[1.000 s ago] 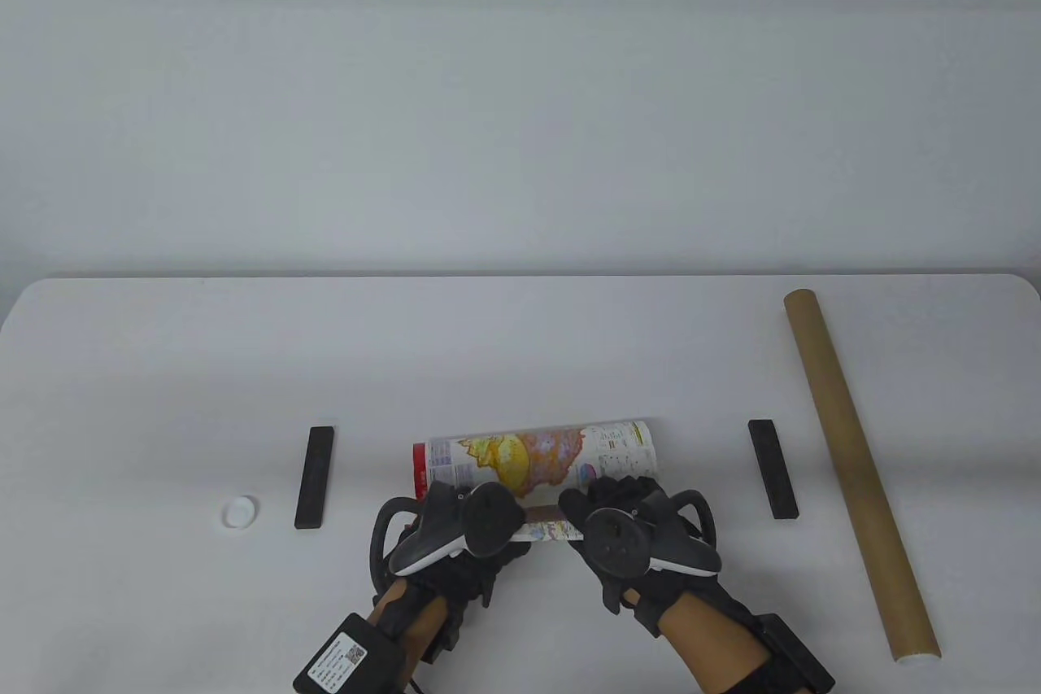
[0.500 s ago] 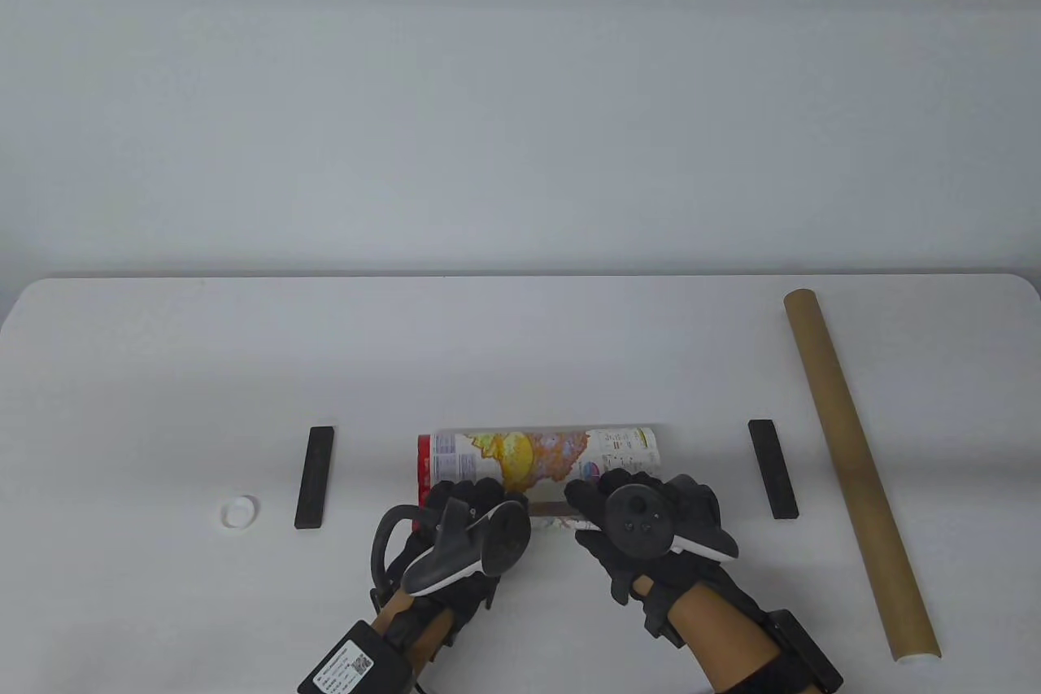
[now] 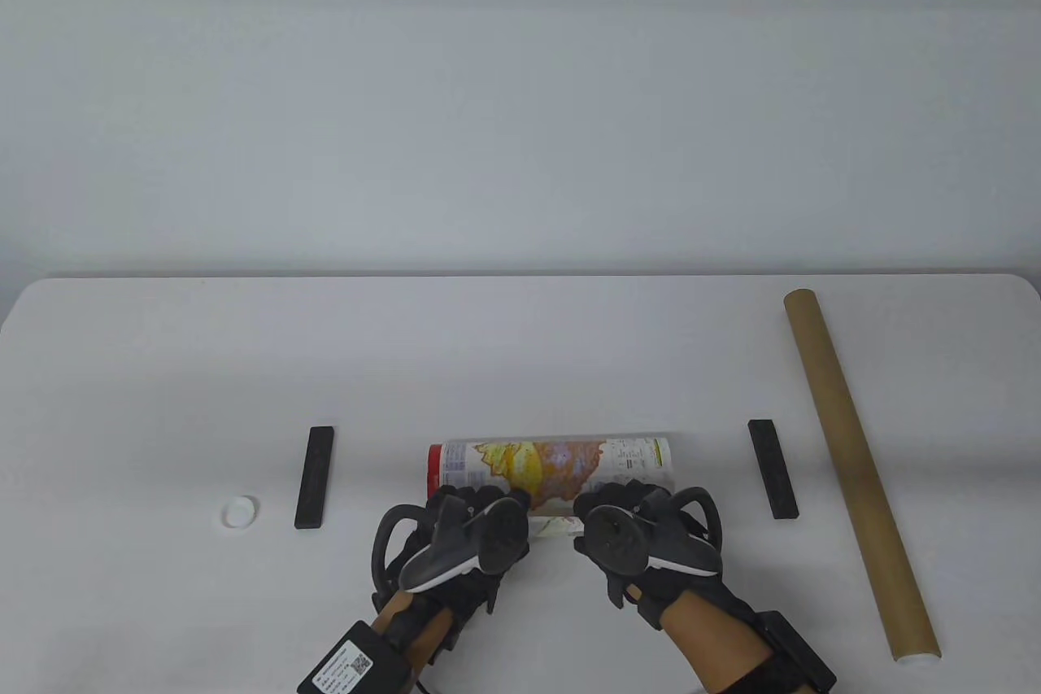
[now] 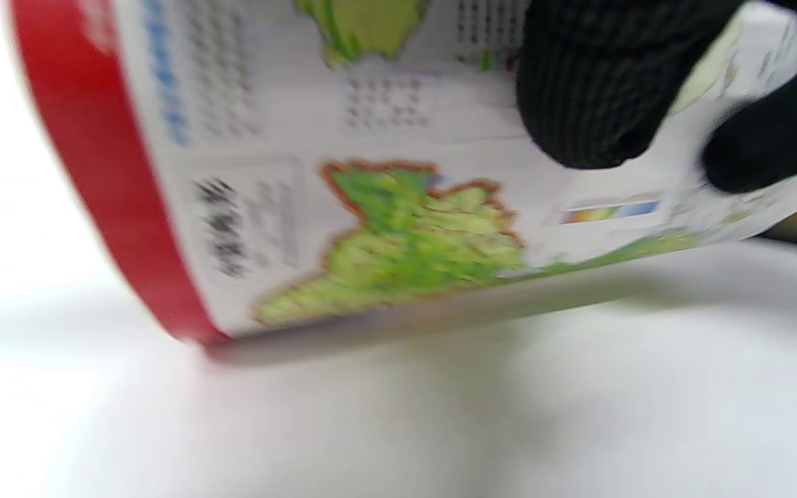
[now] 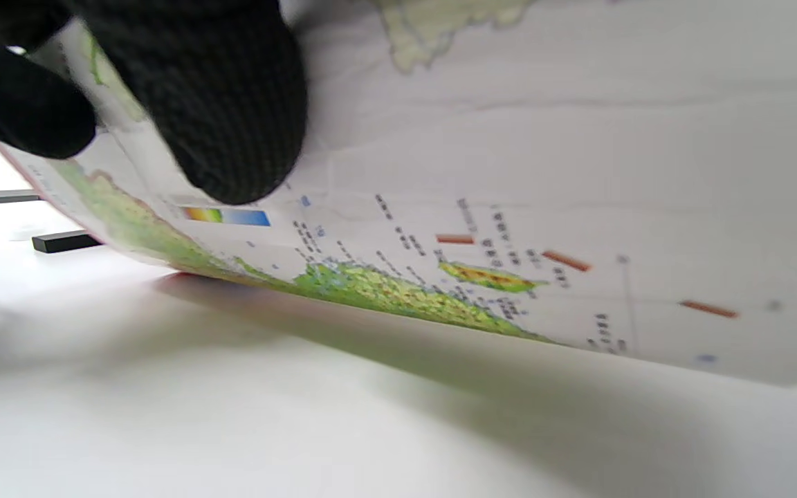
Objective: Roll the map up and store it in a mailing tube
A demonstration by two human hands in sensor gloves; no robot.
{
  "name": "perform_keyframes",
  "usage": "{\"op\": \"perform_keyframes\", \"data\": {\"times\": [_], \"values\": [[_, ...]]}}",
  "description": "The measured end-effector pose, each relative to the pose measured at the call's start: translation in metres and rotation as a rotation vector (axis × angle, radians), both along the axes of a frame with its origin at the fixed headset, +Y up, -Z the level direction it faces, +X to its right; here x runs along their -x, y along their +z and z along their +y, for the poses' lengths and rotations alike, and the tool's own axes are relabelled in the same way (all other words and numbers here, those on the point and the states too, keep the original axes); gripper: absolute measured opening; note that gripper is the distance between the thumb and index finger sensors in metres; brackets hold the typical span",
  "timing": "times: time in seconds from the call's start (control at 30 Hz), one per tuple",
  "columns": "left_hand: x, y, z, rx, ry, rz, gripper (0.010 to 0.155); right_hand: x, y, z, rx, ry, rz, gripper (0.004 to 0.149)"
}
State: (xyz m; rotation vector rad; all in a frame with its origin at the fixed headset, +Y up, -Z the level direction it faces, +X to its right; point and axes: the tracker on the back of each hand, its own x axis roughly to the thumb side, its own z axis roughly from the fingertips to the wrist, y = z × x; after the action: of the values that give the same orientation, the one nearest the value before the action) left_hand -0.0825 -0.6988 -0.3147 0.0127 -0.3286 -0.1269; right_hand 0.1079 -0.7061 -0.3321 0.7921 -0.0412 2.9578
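Note:
The map (image 3: pixel 553 466) lies as a loose colourful roll with a red left end, crosswise at the table's front middle. My left hand (image 3: pixel 476 500) and right hand (image 3: pixel 620 499) lie over its near side, about a hand's width apart. In the left wrist view my fingers (image 4: pixel 592 90) press on the curved map (image 4: pixel 398 235). In the right wrist view my fingers (image 5: pixel 212 104) press on the map (image 5: pixel 509 207) too. The brown mailing tube (image 3: pixel 854 458) lies lengthwise at the far right, its open end toward me, clear of both hands.
Two black bars lie flat on the table, one left of the roll (image 3: pixel 315 477) and one right of it (image 3: pixel 773 469). A small white cap (image 3: pixel 241 512) sits further left. The left bar also shows in the right wrist view (image 5: pixel 63 241).
The roll has turned under my hands, become tighter and shifted slightly to the right. Both hands stayed on its near side.

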Motion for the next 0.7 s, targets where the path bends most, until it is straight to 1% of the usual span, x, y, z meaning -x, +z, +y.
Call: {"op": "perform_keyframes", "data": {"times": [0.07,0.1,0.17,0.27,0.3,0.33,0.4,0.47,0.5,0.53,0.57,0.6,0.63,0.67,0.7], "values": [[-0.002,0.003,0.001,-0.055,-0.026,0.021,0.064,-0.004,-0.004,-0.001,0.058,-0.063,-0.009,0.048],[-0.002,0.003,0.0,-0.06,-0.002,0.018,0.064,-0.007,-0.006,-0.002,0.113,-0.121,-0.012,0.048],[-0.001,0.001,-0.001,-0.063,0.04,0.014,0.064,-0.009,-0.007,-0.002,0.158,-0.161,-0.002,0.048],[0.002,-0.001,-0.001,-0.068,0.068,0.012,0.062,-0.007,-0.005,-0.001,0.149,-0.141,0.032,0.051],[0.003,-0.003,-0.002,-0.045,0.082,0.014,0.062,-0.006,-0.002,0.001,0.098,-0.118,0.041,0.055],[0.004,-0.004,-0.002,-0.028,0.093,0.022,0.06,-0.005,-0.001,0.001,0.079,-0.109,0.044,0.057],[0.006,-0.008,-0.004,0.048,0.127,0.04,0.057,-0.002,0.004,0.003,0.019,-0.055,0.062,0.065],[0.011,-0.015,-0.008,0.222,0.207,0.079,0.051,0.003,0.01,0.006,-0.078,0.006,0.078,0.07],[0.014,-0.017,-0.009,0.291,0.243,0.104,0.048,0.004,0.011,0.007,-0.106,0.02,0.083,0.07],[0.016,-0.019,-0.011,0.4,0.306,0.11,0.046,0.006,0.013,0.007,-0.131,0.048,0.092,0.07],[0.017,-0.019,-0.012,0.438,0.321,0.112,0.046,0.007,0.013,0.007,-0.135,0.074,0.092,0.068],[0.015,-0.019,-0.012,0.466,0.301,0.108,0.046,0.008,0.012,0.006,-0.129,0.094,0.093,0.066],[0.014,-0.018,-0.011,0.452,0.279,0.1,0.047,0.008,0.011,0.005,-0.118,0.083,0.083,0.059],[0.011,-0.016,-0.011,0.407,0.243,0.093,0.048,0.008,0.009,0.003,-0.096,0.065,0.083,0.057],[0.009,-0.015,-0.011,0.386,0.215,0.088,0.05,0.007,0.007,0.002,-0.059,0.068,0.082,0.054]]}}
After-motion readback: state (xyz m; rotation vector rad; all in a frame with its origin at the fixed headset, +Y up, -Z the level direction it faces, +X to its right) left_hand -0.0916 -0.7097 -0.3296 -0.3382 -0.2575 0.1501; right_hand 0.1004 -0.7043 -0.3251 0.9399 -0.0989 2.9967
